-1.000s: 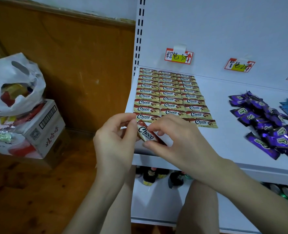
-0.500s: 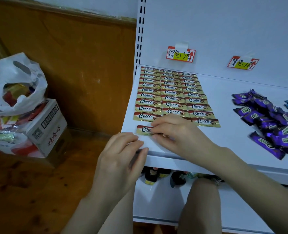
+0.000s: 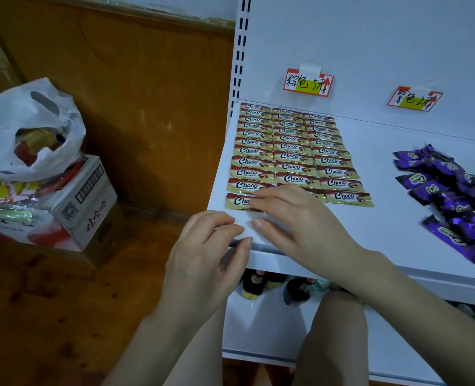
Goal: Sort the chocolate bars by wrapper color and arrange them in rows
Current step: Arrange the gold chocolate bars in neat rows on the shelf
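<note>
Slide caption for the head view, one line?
Right hand touches the frontmost gold Choco bar of the sorted rows; purple bars lie piled nearby.

White shelf (image 3: pixel 370 232) bearing gold bars (image 3: pixel 292 156) laid flat in three columns. Right of the gold bars, well apart: a loose heap of purple bars (image 3: pixel 453 196).

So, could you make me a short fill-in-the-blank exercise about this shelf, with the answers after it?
1. The gold bars lie in ____ columns on the white shelf.
2. The fingers of the right hand rest on the front bar of the ____ column.
3. The loose heap right of them has ____ wrappers.
Answers: three; left; purple.
</note>
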`<state>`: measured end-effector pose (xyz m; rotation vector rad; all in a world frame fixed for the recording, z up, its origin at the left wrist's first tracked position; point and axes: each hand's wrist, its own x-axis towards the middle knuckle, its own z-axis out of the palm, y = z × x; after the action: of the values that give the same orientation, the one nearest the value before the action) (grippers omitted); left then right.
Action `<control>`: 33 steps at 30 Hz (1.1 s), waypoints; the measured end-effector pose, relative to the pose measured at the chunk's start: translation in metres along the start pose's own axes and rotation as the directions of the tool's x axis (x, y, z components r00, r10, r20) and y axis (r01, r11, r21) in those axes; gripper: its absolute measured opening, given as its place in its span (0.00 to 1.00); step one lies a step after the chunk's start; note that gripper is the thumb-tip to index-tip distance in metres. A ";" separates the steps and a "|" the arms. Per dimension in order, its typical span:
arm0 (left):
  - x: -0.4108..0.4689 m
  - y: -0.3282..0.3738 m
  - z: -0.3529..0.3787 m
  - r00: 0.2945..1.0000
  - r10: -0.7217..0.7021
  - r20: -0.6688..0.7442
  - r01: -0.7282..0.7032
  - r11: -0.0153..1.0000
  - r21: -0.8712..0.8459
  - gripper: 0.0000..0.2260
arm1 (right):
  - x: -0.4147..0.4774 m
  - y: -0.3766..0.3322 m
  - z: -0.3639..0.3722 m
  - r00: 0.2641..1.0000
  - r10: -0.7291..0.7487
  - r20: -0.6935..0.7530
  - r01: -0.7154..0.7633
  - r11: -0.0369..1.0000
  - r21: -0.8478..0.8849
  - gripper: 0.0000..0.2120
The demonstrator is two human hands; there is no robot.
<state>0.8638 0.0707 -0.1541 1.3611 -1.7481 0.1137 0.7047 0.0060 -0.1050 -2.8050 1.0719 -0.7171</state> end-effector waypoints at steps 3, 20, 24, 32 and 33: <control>0.000 0.000 0.000 1.000 0.002 -0.011 -0.002 1.000 -0.009 0.13 | -0.002 0.000 0.002 0.999 -0.017 -0.027 0.017 1.000 -0.025 0.16; -0.001 0.000 0.001 0.999 0.027 -0.019 -0.027 1.000 0.009 0.13 | -0.003 0.001 0.004 1.000 -0.002 -0.026 0.002 1.000 0.005 0.16; -0.001 0.000 -0.002 0.997 0.078 -0.019 -0.077 0.996 0.036 0.13 | -0.006 0.003 -0.004 0.995 0.051 -0.090 -0.046 0.997 0.065 0.18; 0.014 0.043 -0.004 0.973 0.231 0.020 -0.229 0.971 -0.074 0.12 | -0.045 0.032 -0.073 0.939 0.289 -0.186 -0.297 0.955 -0.018 0.18; 0.016 0.047 -0.002 0.969 0.247 0.030 -0.243 0.965 -0.094 0.11 | -0.049 0.035 -0.081 0.922 0.332 -0.198 -0.343 0.939 -0.025 0.16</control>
<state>0.8261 0.0787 -0.1222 1.0853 -1.9289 0.1419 0.6154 0.0203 -0.0598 -2.5302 1.5833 -0.9370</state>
